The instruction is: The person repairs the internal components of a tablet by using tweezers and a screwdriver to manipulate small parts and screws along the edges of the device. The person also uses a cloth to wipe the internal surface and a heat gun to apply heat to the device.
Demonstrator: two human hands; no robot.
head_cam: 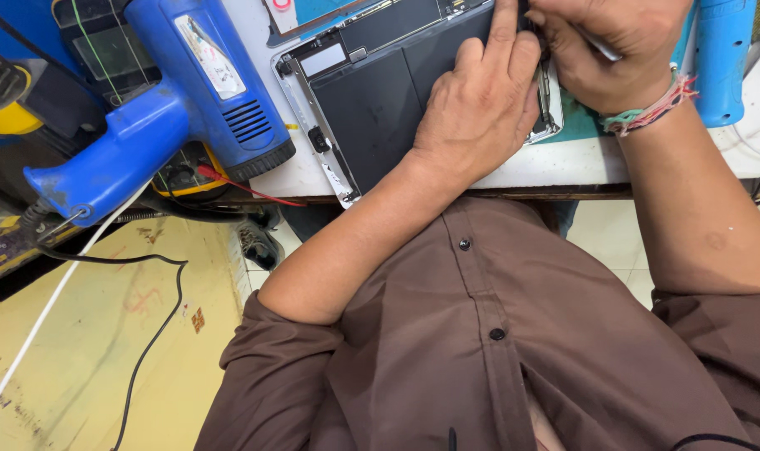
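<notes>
My left hand (480, 104): lies flat, palm down, on the opened tablet (380, 92), forefinger stretched toward 12 o'clock.
My right hand (614, 50): at 1 o'clock from the left, fingers pinched together on a thin tool (601, 46); its tip is hidden.
Hands together: touching at the tablet's far edge.
Tablet: back open, dark battery panels showing, on the white desk (580, 163) near its front edge.
Heat gun (179, 92): blue, at 9 o'clock of the tablet, lying on the desk.
Wrist: coloured thread band (651, 108).
</notes>
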